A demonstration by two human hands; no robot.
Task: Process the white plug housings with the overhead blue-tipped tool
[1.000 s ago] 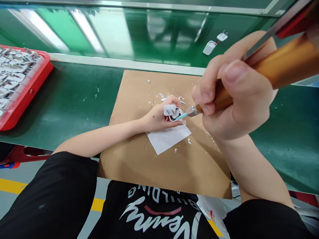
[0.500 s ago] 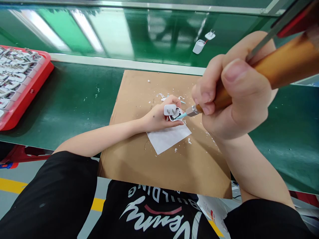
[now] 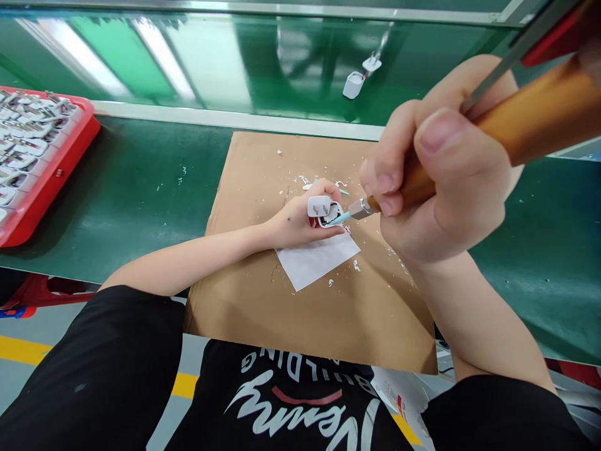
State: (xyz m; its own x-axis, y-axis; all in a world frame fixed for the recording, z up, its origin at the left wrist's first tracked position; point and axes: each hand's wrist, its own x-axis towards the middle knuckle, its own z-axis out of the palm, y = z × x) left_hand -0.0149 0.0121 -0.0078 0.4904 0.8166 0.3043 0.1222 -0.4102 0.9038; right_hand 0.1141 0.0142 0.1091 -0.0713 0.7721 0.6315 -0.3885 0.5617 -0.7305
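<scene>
Green desk [image 3: 154,181] carries a brown cardboard sheet [image 3: 328,326], with a red tray [image 3: 63,175] of white plug parts [image 3: 28,134] at the left. The right hand [image 3: 448,181] curls its fingers around an amber-barrelled tool [image 3: 539,113]. White paper [image 3: 312,266] lies partly hidden below the left hand [image 3: 300,219], whose fingers grip an open white plug casing [image 3: 335,211]; the tool's pale blue tip [image 3: 340,218] reaches into its opening. White scraps [image 3: 356,265] lie scattered around.

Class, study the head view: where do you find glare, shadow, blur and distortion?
Head view: white glare streaks the green belt at the back; head view: soft shadow darkens the cardboard toward its lower right; head view: the handle looks blurred at its top-right end; head view: the right hand looms far larger than the left hand, apparently from closeness.
</scene>
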